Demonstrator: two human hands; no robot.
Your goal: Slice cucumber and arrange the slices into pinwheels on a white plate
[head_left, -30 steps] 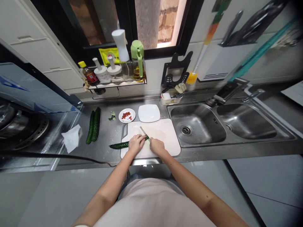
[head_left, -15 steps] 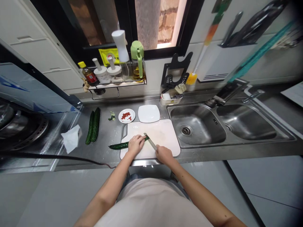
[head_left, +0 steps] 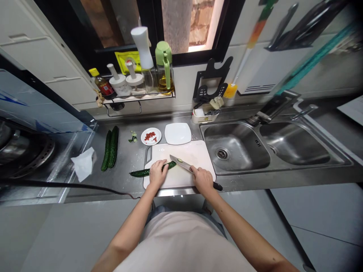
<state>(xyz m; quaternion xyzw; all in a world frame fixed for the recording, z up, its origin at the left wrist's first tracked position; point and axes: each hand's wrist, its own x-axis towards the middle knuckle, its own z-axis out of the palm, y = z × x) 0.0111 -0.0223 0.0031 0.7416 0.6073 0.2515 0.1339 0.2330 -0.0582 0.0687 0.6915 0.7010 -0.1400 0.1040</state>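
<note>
Seen from my head camera, a cucumber (head_left: pixel 140 173) lies on its side across a white cutting board (head_left: pixel 200 158), its long axis running mostly left to right and slanting a little away from me toward the right. Its cut end faces right, toward the knife (head_left: pixel 185 165); its other end reaches past the board's left edge, over the steel worktop (head_left: pixel 124 156).

My left hand (head_left: pixel 157 173) is clamped over the cucumber's middle, so that green shows on both sides of it. My right hand (head_left: pixel 203 180), set apart from the left, is closed around the knife, beyond the cucumber's cut end. The blade slants away from me to the left, with a pale green slice (head_left: pixel 179 161) against its face, and the end of the black handle pokes out near the board's corner.

Beneath my left palm a stretch of the cucumber is hidden, and my right fist covers most of the handle. Whether the blade touches the cut end I cannot tell. Two whole cucumbers (head_left: pixel 110 148) lie side by side at left; the pot (head_left: pixel 13 145) beyond them is cut off by the frame's edge.
</note>
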